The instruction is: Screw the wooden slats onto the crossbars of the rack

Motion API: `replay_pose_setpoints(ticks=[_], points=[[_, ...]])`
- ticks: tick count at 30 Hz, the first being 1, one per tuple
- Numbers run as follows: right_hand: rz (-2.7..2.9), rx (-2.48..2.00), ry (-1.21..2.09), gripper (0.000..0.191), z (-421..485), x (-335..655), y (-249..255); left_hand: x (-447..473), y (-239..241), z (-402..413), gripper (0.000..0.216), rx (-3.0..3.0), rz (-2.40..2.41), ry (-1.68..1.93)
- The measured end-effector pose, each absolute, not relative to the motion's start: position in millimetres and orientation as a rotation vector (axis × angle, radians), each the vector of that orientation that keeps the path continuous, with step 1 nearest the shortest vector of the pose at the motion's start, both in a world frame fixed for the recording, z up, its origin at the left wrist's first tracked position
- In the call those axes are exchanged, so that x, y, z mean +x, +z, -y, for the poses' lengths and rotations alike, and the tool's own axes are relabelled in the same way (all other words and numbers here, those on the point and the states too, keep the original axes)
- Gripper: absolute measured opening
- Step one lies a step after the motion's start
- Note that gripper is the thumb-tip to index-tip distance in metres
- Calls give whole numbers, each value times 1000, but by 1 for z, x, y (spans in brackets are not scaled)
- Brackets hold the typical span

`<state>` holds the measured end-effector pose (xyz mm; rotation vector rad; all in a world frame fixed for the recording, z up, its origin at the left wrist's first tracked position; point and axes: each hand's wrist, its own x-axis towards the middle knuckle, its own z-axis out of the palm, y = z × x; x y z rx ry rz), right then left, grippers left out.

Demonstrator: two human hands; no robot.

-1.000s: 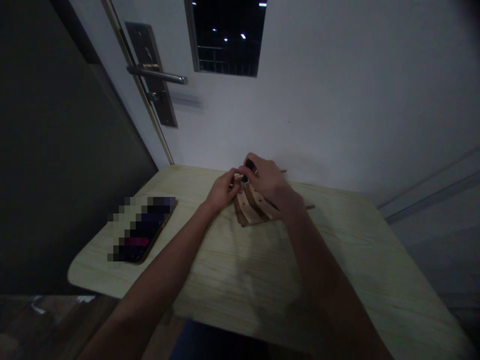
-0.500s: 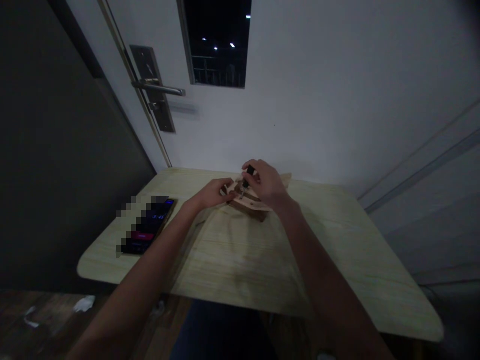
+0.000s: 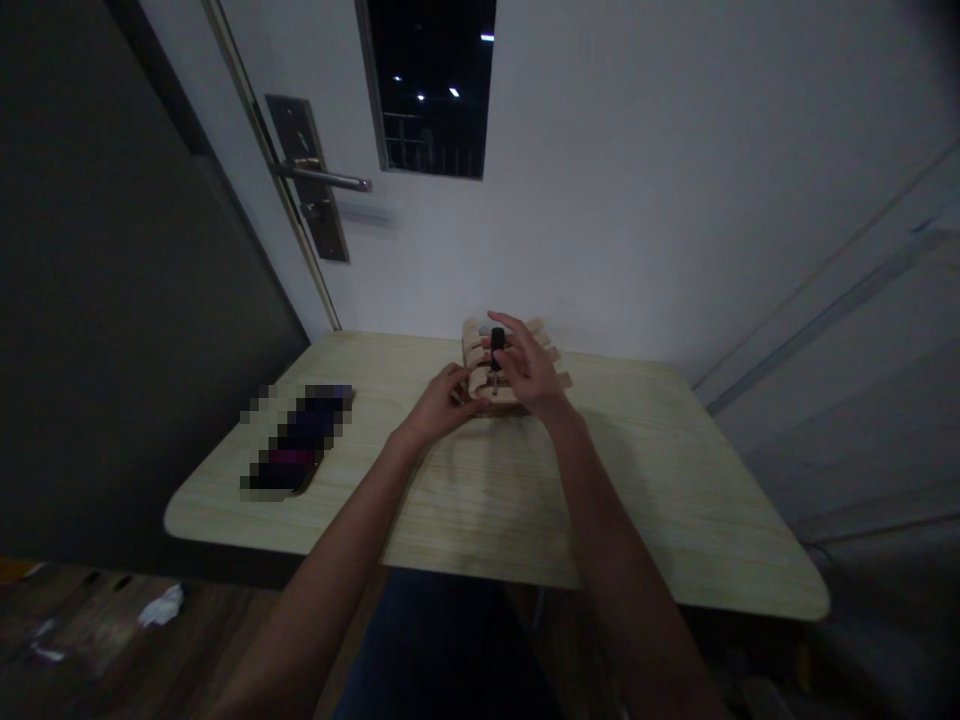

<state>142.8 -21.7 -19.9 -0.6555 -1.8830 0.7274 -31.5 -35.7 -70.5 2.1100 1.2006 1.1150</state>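
Note:
A small wooden assembly of slats [image 3: 477,352] stands near the back edge of the pale wood table [image 3: 487,500]. My right hand [image 3: 529,368] is closed around a short screwdriver with a black handle [image 3: 496,346], its tip pointing down at the wood. My left hand [image 3: 440,402] pinches the lower left edge of the wooden piece and steadies it. Much of the assembly is hidden behind my right hand.
A phone [image 3: 298,453] lies on the table's left side. Behind the table is a white wall and a door with a metal lever handle [image 3: 321,180] and a dark window [image 3: 435,88]. Crumpled paper [image 3: 161,605] lies on the floor at left.
The wooden piece has been turned so its slats stand up toward the wall. My right hand moved with the screwdriver onto its front, and my left hand shifted to its lower edge.

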Motion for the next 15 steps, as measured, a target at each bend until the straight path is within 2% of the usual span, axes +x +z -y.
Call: replay_pose_setpoints(ticks=[4,7,15], points=[[1812,-678,755,38,25,141,-23,-30,-72,37,35,2090,-1193,1117],[1772,-720,731,37,25,141,-26,-30,-73,38,48,2066,-1165,1151],[1795,-726,749,46,26,143,-33,-33,-69,40,36,1897,-1142,1150]])
